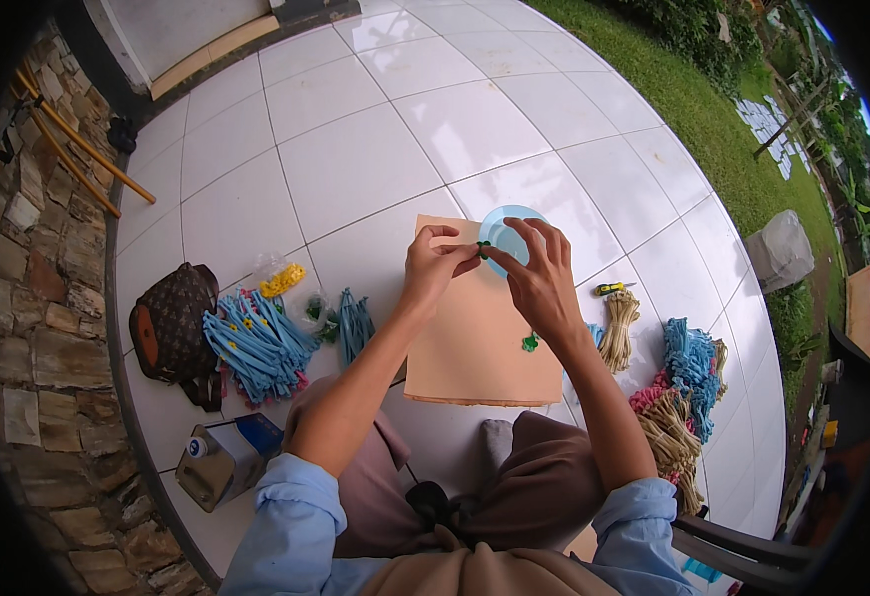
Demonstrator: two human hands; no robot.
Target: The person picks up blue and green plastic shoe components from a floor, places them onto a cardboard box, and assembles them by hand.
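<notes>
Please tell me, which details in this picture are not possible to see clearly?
All in the head view:
- The small green piece pinched between the left hand and right hand: too small to tell what it is.
- The light blue disc: its lower part is hidden by the right hand's fingers.
- The tan sheet: both forearms cover parts of it.
- The small green bit on the sheet: too small to identify.
</notes>
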